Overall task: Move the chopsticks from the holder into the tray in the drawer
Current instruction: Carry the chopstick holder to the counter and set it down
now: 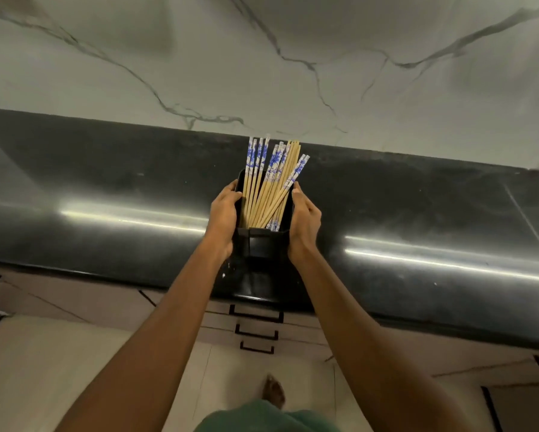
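Two hands are seen clamped on one black holder, and that sums up the play right now. The dark countertop [417, 213] spans the whole width, glossy and flat, with the marble wall [293, 57] rising at its far side. The holder [263, 241] is stood near the counter's near edge, at the centre, directly above a stack of closed drawers [255, 319] whose dark handles are visible below the overhang. That position looks deliberate: the container seems to be kept close to where its contents are meant to go. No drawer is seen open and no tray is visible, so the transfer is judged not yet begun.

The left hand [223, 213] is pressed flat against the holder's left wall, fingers wrapped toward the far rim. The right hand [304, 218] is set against the right wall in mirror fashion. A grip from both sides is probably chosen because the load is tall and loose, and a one-sided hold could tip it.

The chopsticks [269, 185] are all in the holder, fanned out and leaning toward the far side, blue-and-white patterned ends mostly upward, a few plain wooden ones among them. At least one patterned end is spotted down at the near rim, so the bundle is mixed in direction.
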